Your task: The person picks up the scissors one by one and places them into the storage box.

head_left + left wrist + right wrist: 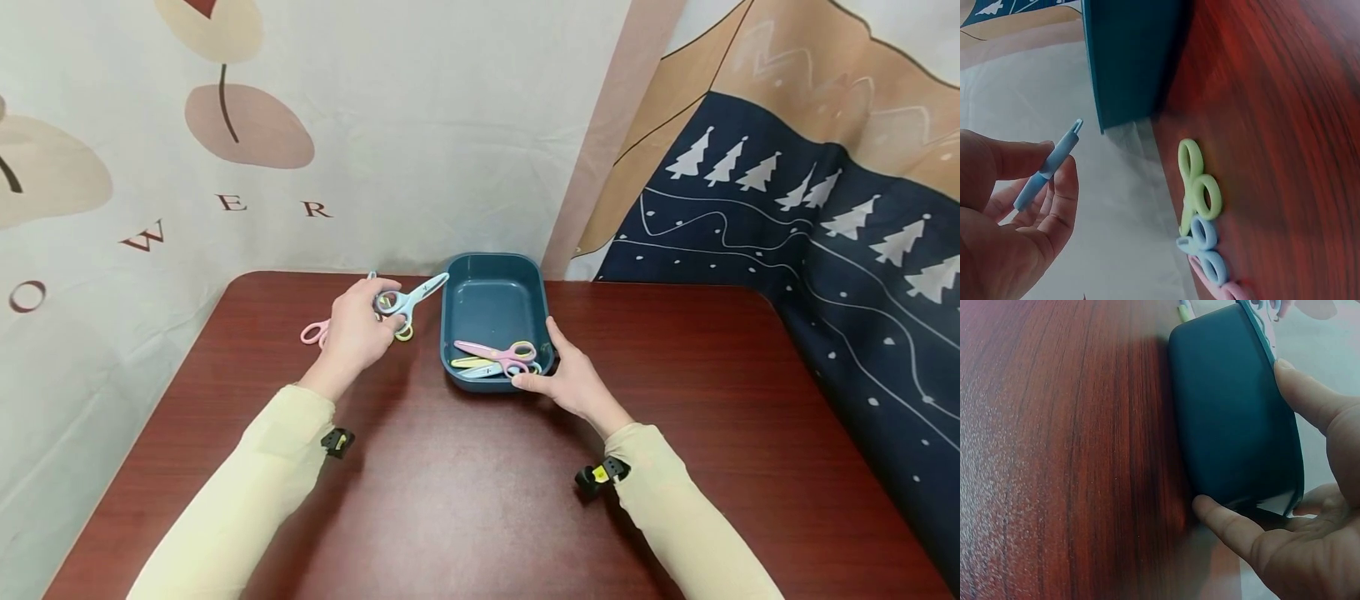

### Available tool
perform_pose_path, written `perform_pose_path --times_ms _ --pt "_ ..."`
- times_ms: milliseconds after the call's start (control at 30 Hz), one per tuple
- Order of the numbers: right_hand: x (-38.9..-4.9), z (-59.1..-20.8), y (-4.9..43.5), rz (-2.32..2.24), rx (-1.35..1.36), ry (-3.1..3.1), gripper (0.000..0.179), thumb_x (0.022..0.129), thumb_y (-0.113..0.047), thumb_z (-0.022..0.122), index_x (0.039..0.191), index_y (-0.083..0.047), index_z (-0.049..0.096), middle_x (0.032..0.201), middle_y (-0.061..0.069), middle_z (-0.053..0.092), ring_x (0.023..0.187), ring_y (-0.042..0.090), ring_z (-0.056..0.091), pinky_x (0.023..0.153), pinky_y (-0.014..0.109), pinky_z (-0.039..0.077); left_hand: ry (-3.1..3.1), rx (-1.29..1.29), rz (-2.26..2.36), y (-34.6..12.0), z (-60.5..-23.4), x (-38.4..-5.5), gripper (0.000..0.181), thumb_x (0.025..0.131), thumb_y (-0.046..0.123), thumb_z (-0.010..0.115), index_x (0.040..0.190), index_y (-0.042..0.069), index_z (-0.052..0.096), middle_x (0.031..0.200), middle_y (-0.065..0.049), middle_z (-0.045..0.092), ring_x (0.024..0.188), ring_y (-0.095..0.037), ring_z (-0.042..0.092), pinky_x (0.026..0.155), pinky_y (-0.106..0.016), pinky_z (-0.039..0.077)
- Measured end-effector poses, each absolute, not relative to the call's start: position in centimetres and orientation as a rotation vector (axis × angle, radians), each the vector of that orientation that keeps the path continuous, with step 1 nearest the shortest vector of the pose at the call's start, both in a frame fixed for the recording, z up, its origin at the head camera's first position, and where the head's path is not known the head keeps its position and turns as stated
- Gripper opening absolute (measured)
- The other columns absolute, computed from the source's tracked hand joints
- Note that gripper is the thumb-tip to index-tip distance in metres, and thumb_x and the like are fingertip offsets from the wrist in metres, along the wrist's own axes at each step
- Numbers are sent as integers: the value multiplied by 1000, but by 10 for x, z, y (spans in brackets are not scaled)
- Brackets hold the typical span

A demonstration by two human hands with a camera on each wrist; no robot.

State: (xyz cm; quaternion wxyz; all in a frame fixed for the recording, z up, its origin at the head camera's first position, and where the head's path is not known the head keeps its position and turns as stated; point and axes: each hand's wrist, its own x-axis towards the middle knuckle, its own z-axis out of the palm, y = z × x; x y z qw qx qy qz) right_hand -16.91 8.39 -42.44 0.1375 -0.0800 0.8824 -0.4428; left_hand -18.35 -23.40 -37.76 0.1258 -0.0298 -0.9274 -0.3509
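Observation:
My left hand (358, 327) pinches light blue scissors (1047, 172) between thumb and fingers, raised above the table just left of a dark teal box (491, 307). In the head view their blade points toward the box's left rim. At the box's near right corner, my right hand (573, 379) grips it, thumb on the rim and fingers along the side. Inside, at the near end, lie pink scissors (483, 348) over yellow scissors (467, 362) and light blue ones. Below my left hand, green scissors (1197, 181), blue scissors (1204, 249) and pink scissors (1233, 290) lie on the table.
The reddish-brown wooden table (450, 483) has its back edge along a pale printed cloth (420, 133). A dark blue cloth with white trees (757, 171) hangs at the right. Each sleeve carries a small black wrist device (337, 442).

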Motion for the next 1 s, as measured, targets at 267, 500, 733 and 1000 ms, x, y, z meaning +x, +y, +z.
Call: perform_pose_path --times_ms 267,500,733,1000 --pt "-170 -424 84 -1277 -228 2552 114 87 -38 84 167 -11 9 169 17 25 150 39 33 116 61 36 -2736 -136 -999 -218 -375 -188 45 86 3 79 129 1 67 118 -23 68 107 -39 62 92 -52 48" --pt "-169 -424 84 -1286 -217 2543 113 87 -36 85 167 -11 9 169 17 24 151 40 33 116 61 36 -2766 -182 -1031 -202 -375 -191 44 87 4 78 129 1 67 121 -21 67 107 -38 61 93 -51 48" --pt "-169 -424 84 -1285 -218 2543 114 86 -37 85 167 -11 10 169 17 25 150 40 33 116 61 36 -2788 -217 -1035 -190 -375 -191 42 88 5 78 128 2 68 123 -20 67 109 -37 61 96 -50 48" --pt "-169 -423 84 -1282 -227 2547 113 87 -35 85 167 -10 10 169 18 25 149 40 34 116 61 36 -2822 -272 -1042 -179 -374 -190 42 88 5 79 129 2 68 123 -20 67 108 -36 63 94 -47 51"
